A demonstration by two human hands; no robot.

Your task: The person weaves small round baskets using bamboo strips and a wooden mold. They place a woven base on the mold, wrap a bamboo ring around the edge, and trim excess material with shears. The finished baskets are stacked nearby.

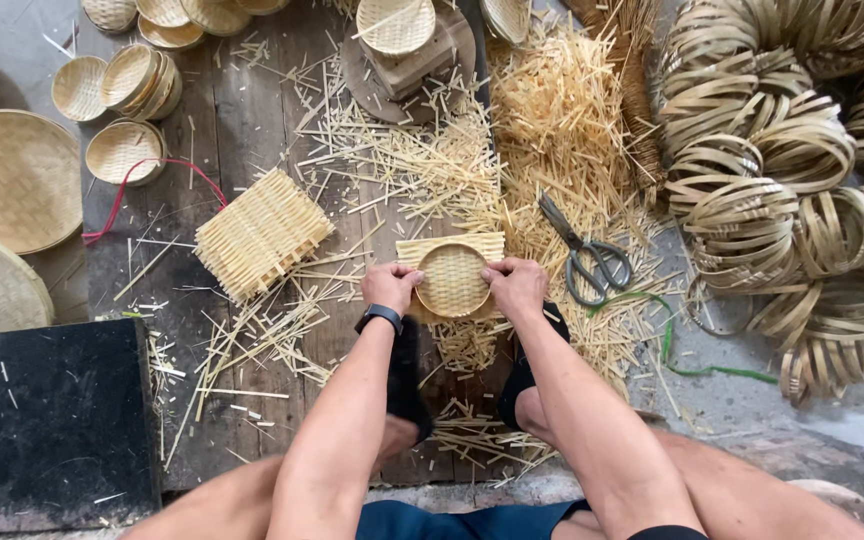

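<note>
Both hands, left hand (389, 287) and right hand (516, 287), grip a round bamboo hoop (452, 280).

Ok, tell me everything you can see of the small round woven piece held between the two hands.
The small round woven tray is pale straw-coloured, apparently bamboo strip, plaited in a tight basket weave inside a thin bent rim. It faces up toward the camera, roughly level. It sits on a square woven mat of the same material, whose corners show above it. The left hand grips its left edge and the right hand its right edge, thumbs on the rim. Below lie wooden boards strewn with cut splints.
</note>
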